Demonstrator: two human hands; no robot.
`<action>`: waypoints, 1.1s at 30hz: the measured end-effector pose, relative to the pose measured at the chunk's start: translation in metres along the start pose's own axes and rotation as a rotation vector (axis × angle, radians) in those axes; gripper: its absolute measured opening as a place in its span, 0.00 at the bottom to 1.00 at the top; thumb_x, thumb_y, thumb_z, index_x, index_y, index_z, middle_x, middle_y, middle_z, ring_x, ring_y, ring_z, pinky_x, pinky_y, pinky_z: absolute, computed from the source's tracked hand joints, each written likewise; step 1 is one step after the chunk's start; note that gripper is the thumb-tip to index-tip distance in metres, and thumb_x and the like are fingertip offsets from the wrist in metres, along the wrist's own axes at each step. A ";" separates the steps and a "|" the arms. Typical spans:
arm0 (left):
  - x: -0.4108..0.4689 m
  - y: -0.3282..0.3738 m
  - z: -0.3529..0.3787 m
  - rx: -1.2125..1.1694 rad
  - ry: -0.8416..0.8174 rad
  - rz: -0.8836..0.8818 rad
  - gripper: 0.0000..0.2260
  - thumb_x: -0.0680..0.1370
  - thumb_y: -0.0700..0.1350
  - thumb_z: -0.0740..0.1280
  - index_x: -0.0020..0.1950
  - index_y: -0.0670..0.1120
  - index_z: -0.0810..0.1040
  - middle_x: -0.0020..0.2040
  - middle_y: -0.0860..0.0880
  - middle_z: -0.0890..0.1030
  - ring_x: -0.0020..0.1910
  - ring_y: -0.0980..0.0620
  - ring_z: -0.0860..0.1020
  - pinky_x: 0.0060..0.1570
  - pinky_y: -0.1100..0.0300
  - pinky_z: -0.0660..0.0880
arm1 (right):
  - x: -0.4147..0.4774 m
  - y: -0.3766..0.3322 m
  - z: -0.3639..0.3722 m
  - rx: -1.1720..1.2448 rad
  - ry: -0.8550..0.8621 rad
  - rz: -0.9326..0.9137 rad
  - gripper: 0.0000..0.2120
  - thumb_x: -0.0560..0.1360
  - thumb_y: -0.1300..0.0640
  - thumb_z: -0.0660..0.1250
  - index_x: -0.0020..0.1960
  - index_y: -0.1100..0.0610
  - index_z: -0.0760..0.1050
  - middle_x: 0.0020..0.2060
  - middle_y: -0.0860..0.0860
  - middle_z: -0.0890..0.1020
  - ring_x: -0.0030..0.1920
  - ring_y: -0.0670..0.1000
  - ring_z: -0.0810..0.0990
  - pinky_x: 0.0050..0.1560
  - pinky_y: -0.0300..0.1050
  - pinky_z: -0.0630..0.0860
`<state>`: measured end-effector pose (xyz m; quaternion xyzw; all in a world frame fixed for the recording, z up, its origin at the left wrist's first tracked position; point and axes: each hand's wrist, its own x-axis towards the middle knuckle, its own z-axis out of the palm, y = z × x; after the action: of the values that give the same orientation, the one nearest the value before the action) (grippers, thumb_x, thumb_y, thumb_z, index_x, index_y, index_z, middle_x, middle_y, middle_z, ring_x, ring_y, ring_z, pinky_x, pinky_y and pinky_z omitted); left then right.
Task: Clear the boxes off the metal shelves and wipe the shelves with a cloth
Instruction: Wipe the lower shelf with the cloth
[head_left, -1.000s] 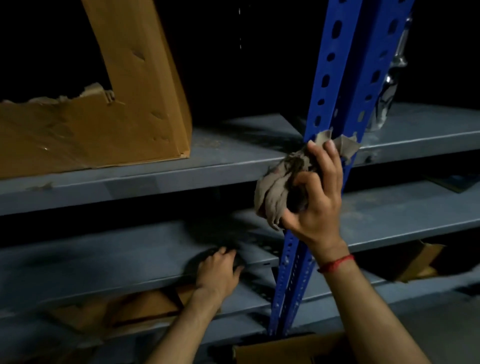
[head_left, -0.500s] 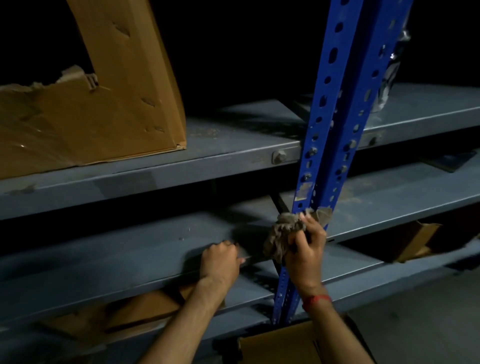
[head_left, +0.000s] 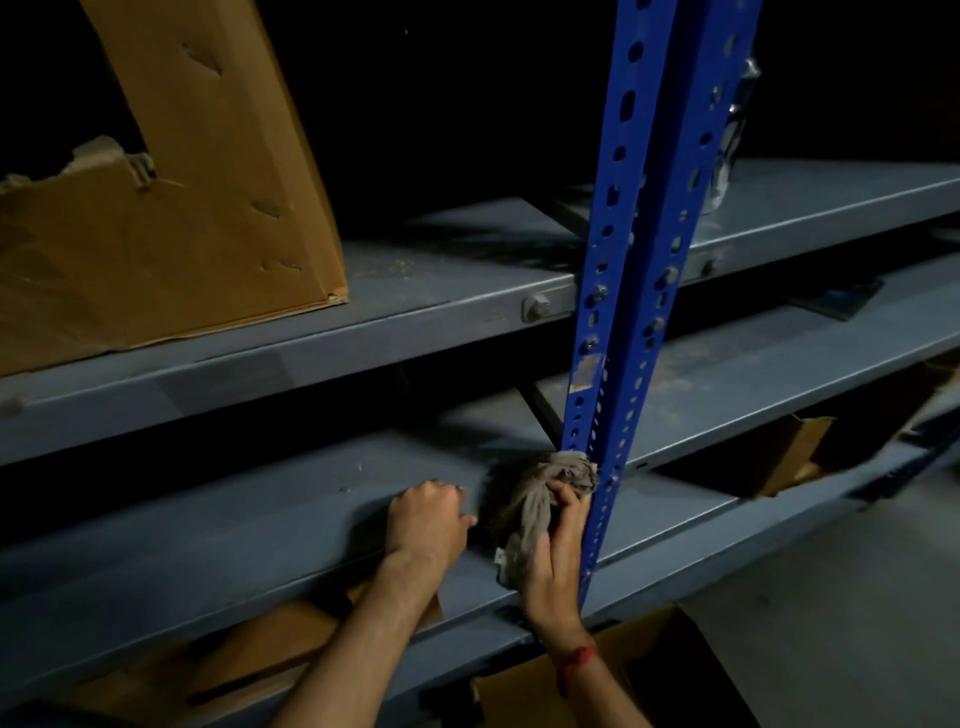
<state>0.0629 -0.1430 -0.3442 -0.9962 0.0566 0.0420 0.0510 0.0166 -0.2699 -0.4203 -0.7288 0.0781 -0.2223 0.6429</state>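
The fingers of my right hand are clenched round a bunched grey cloth, pressing it against the blue post where it meets the middle shelf. The cloth looks soft, light and limp, best held wadded in the palm; its long axis runs up and down, with the tail hanging toward me. My left hand rests as a loose fist on the same shelf just beside it, holding nothing visible.

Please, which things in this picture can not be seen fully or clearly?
All in the head view:
- Cardboard box: cut off by the left and top edges.
- Shiny thing behind the blue post: mostly hidden by it, too dark to name.
- Left hand: its back hides the fingertips, so its grip is unclear.
- Lower boxes: covered by the shelf.
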 end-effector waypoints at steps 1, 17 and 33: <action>0.001 0.000 -0.002 -0.003 -0.011 -0.002 0.19 0.81 0.58 0.64 0.67 0.50 0.77 0.62 0.46 0.80 0.61 0.46 0.78 0.56 0.54 0.75 | -0.004 -0.001 0.000 0.008 -0.041 0.011 0.24 0.77 0.49 0.52 0.74 0.44 0.61 0.76 0.52 0.61 0.78 0.53 0.57 0.78 0.61 0.55; 0.014 -0.002 -0.014 -0.038 -0.086 0.073 0.12 0.78 0.47 0.69 0.60 0.45 0.80 0.59 0.41 0.81 0.60 0.40 0.79 0.57 0.50 0.76 | 0.103 -0.105 0.004 -0.121 0.303 -0.692 0.29 0.79 0.70 0.62 0.76 0.67 0.54 0.78 0.62 0.54 0.79 0.66 0.51 0.78 0.65 0.50; 0.013 -0.013 -0.009 -0.051 -0.061 0.053 0.21 0.77 0.64 0.67 0.61 0.51 0.82 0.55 0.46 0.83 0.55 0.45 0.80 0.54 0.54 0.76 | 0.038 0.046 -0.030 -0.582 -0.140 -0.572 0.33 0.72 0.77 0.62 0.72 0.53 0.66 0.76 0.50 0.64 0.81 0.56 0.50 0.80 0.50 0.52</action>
<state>0.0777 -0.1328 -0.3353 -0.9936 0.0805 0.0749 0.0262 0.0457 -0.3198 -0.4541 -0.8858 -0.1118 -0.3107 0.3259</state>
